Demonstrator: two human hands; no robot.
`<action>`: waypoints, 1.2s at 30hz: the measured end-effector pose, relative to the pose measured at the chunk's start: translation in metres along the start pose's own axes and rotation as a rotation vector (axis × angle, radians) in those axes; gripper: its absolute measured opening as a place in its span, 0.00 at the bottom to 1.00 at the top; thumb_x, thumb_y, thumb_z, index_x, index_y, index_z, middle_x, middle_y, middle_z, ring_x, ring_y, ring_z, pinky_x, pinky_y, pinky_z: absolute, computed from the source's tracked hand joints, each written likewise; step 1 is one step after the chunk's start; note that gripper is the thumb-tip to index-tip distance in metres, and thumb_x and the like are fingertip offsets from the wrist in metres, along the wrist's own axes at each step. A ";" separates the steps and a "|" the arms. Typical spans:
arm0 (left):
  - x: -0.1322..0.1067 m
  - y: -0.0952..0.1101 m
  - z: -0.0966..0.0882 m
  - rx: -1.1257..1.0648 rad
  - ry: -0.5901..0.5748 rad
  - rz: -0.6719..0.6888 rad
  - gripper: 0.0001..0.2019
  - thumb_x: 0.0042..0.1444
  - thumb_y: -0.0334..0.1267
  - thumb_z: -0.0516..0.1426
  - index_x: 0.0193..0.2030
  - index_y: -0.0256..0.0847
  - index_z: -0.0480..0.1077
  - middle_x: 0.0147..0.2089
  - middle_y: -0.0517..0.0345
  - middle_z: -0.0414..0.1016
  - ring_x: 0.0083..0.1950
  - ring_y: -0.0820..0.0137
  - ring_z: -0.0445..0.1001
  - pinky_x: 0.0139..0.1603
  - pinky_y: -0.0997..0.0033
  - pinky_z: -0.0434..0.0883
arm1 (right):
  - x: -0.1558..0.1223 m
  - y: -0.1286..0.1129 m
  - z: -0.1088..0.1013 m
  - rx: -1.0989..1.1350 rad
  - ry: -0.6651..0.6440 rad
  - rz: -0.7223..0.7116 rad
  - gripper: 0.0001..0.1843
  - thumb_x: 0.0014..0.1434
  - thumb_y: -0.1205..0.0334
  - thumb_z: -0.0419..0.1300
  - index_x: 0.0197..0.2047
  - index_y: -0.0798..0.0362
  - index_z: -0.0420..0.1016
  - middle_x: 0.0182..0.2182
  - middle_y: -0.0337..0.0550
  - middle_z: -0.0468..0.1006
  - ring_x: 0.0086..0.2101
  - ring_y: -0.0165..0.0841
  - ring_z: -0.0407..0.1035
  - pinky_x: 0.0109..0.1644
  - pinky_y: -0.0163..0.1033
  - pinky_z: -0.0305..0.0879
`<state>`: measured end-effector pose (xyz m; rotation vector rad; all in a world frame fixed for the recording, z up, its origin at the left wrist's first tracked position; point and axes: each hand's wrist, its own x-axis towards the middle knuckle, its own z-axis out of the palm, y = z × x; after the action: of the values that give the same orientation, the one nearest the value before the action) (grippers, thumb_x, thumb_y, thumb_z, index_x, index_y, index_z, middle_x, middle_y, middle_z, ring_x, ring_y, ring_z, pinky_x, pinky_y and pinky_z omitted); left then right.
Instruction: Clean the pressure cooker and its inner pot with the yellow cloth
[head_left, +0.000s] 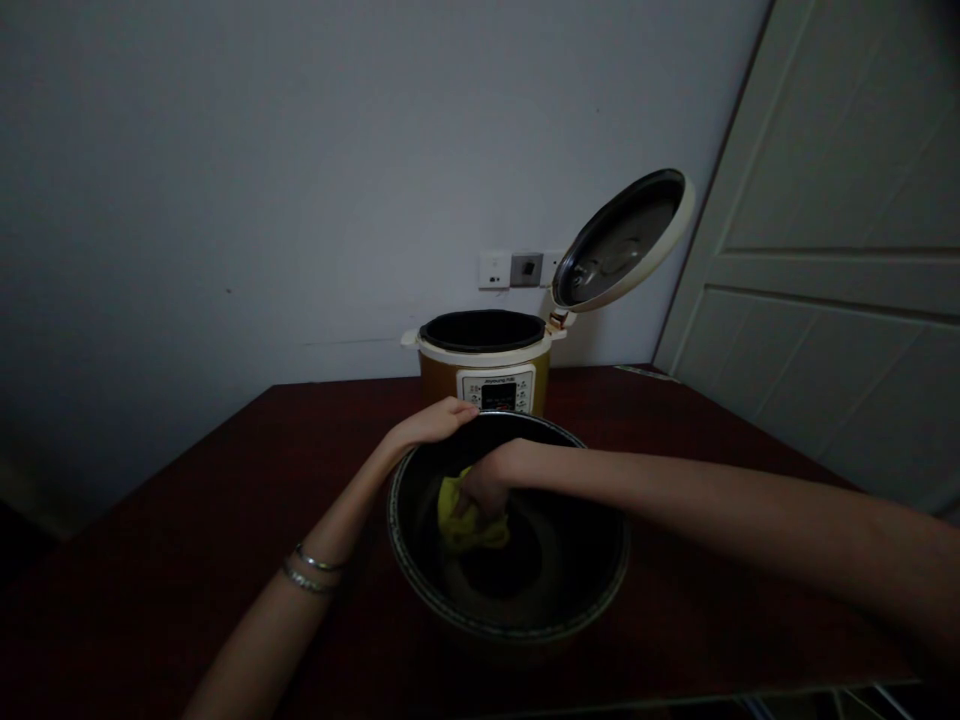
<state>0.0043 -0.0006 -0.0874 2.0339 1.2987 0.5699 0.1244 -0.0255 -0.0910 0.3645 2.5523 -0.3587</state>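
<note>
From here wiping looks under way, not done: L hand point(435, 422) clasps rim of inner pot point(570, 575), out in front of open elec. cooker point(487, 357), R hand point(489, 488) bunched round yellow cloth point(476, 535) inside, refit prob. left.

A plain, pale wall point(225, 180) rises at the rear, bearing a row of three wall plates point(493, 268), the middle one darker. At right stands a pale panelled door point(832, 190). A dark red tabletop point(225, 490) extends across the foreground under dim, uneven light.
</note>
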 end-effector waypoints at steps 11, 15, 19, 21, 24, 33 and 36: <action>-0.011 0.013 -0.016 0.127 -0.074 0.005 0.21 0.54 0.53 0.50 0.27 0.35 0.68 0.24 0.61 0.64 0.26 0.74 0.59 0.27 0.73 0.58 | -0.044 0.003 0.018 0.112 -0.081 0.217 0.49 0.41 0.52 0.69 0.65 0.52 0.56 0.60 0.54 0.62 0.57 0.52 0.59 0.56 0.49 0.58; -0.033 0.035 -0.035 0.301 0.024 0.014 0.21 0.57 0.50 0.48 0.27 0.34 0.70 0.24 0.59 0.66 0.25 0.74 0.62 0.26 0.73 0.59 | -0.042 -0.002 0.017 0.047 -0.038 0.189 0.49 0.39 0.49 0.69 0.63 0.55 0.60 0.56 0.54 0.67 0.54 0.50 0.63 0.52 0.45 0.60; -0.070 0.066 -0.032 0.507 0.250 0.228 0.19 0.62 0.44 0.44 0.37 0.36 0.72 0.38 0.51 0.75 0.40 0.67 0.71 0.43 0.64 0.68 | -0.035 -0.004 0.016 -0.019 -0.046 0.191 0.45 0.41 0.51 0.69 0.60 0.57 0.63 0.53 0.54 0.71 0.50 0.49 0.66 0.48 0.43 0.61; -0.091 0.074 -0.020 0.584 0.355 0.372 0.17 0.64 0.42 0.44 0.49 0.37 0.69 0.55 0.46 0.69 0.56 0.63 0.66 0.56 0.57 0.63 | -0.032 -0.002 0.017 -0.067 -0.032 0.183 0.41 0.41 0.53 0.68 0.58 0.58 0.66 0.50 0.53 0.73 0.47 0.47 0.68 0.45 0.42 0.62; -0.123 0.073 -0.001 0.672 0.200 0.514 0.21 0.63 0.42 0.45 0.60 0.38 0.59 0.66 0.45 0.57 0.66 0.61 0.54 0.64 0.53 0.57 | -0.031 0.002 0.019 -0.145 -0.001 0.159 0.33 0.43 0.57 0.67 0.53 0.61 0.70 0.44 0.54 0.76 0.42 0.45 0.71 0.40 0.40 0.63; -0.158 0.033 0.015 0.618 -0.050 0.282 0.56 0.46 0.67 0.54 0.70 0.39 0.26 0.72 0.40 0.24 0.71 0.49 0.32 0.67 0.45 0.45 | -0.046 0.005 0.021 -0.168 -0.022 0.157 0.23 0.50 0.68 0.59 0.50 0.63 0.73 0.41 0.56 0.78 0.36 0.42 0.73 0.30 0.37 0.62; -0.157 0.031 0.016 0.611 -0.096 0.224 0.61 0.41 0.69 0.55 0.69 0.38 0.22 0.71 0.39 0.20 0.70 0.47 0.27 0.67 0.41 0.41 | -0.054 0.003 0.025 -0.117 -0.104 0.234 0.17 0.50 0.68 0.57 0.43 0.64 0.76 0.34 0.53 0.79 0.30 0.38 0.73 0.27 0.36 0.62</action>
<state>-0.0304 -0.1570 -0.0788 2.6901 1.3002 0.1696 0.1813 -0.0411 -0.0835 0.5781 2.3834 -0.1371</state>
